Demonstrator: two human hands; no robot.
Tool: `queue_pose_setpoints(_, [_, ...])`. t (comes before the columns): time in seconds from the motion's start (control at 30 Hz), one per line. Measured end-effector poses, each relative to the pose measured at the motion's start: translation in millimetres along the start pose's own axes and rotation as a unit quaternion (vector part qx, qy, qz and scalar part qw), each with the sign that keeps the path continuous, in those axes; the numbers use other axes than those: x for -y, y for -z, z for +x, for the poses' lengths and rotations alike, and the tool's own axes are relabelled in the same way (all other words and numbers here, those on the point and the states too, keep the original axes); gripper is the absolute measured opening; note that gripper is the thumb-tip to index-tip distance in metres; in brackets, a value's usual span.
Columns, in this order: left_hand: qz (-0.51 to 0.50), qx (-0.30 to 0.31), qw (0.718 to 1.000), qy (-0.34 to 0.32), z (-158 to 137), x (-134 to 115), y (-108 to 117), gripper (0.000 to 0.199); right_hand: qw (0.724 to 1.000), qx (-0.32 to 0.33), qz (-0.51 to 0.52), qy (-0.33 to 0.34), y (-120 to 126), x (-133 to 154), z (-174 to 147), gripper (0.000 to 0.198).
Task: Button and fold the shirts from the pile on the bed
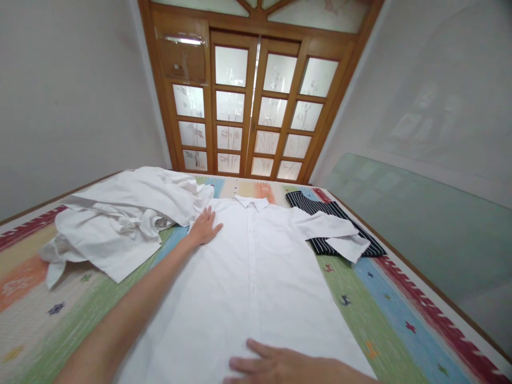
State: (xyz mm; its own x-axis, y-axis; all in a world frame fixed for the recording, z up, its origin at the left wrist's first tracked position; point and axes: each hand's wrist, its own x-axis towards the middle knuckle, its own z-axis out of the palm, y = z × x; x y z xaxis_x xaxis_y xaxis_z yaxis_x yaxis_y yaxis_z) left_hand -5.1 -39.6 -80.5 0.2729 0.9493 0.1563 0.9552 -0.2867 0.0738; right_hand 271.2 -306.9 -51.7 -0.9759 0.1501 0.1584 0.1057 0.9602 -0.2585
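A white button-up shirt [280, 272] lies spread front side up, its collar pointing away from me and its right-hand sleeve stretched out to the side. My left hand [205, 228] rests flat near the shirt's left shoulder, fingers spread. Close to me, my right hand [276, 365] lies on the lower front of the shirt with fingers apart; the bottom of the frame cuts off part of it. Beyond my left hand, a heap of crumpled white cloth [140, 202] touches the shirt's left side. The left sleeve is not clearly visible.
A black-and-white striped garment [352, 224] lies partly under the right-hand sleeve. All of it is on a colourful striped bed cover [384, 320]. A pale green headboard-like panel [424, 218] stands along the right edge. Wooden glass-paned doors [250, 106] close off the far end.
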Motion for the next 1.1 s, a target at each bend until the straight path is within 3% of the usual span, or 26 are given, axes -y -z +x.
queue_pose_setpoints(0.07, [-0.007, 0.010, 1.000, 0.019, 1, 5, -1, 0.074, 0.994, -0.014, 0.005, -0.112, 22, -27, -7, 0.050])
queue_pose_setpoints(0.13, [-0.015, 0.009, 0.999, 0.034, 3, 8, -2, 0.075, 0.966, -0.075, -0.022, -0.245, 40, -71, -20, 0.055])
queue_pose_setpoints(0.2, [-0.019, -0.008, 0.999, 0.041, 4, 10, -2, 0.074, 0.916, -0.127, -0.061, -0.375, 52, -122, -37, 0.059])
queue_pose_setpoints(0.3, [-0.011, -0.019, 0.999, 0.040, 3, 10, -2, 0.071, 0.843, -0.132, -0.099, -0.512, 60, -185, -58, 0.059])
queue_pose_setpoints(0.37, [0.000, -0.013, 0.999, 0.037, 2, 9, -2, 0.069, 0.833, -0.083, -0.109, -0.536, 58, -207, -63, 0.058])
queue_pose_setpoints(0.47, [0.012, -0.012, 1.000, 0.026, 0, 7, -2, 0.061, 0.835, -0.023, -0.113, -0.538, 44, -211, -63, 0.060])
queue_pose_setpoints(0.67, [-0.001, -0.005, 0.999, 0.035, 1, 8, 1, 0.066, 0.831, -0.042, -0.116, -0.542, 26, -203, -69, 0.073])
queue_pose_setpoints(0.8, [-0.024, -0.019, 0.997, 0.067, 5, 6, 9, 0.065, 0.793, -0.065, -0.100, -0.597, 33, -223, -77, 0.080])
queue_pose_setpoints(1.0, [-0.007, 0.015, 0.995, 0.101, 17, 11, 24, 0.049, 0.795, -0.033, -0.133, -0.591, 44, -248, -72, 0.062])
queue_pose_setpoints(1.1, [0.021, 0.038, 0.996, 0.073, 23, 18, 28, 0.044, 0.766, -0.041, -0.132, -0.628, 57, -250, -60, 0.055])
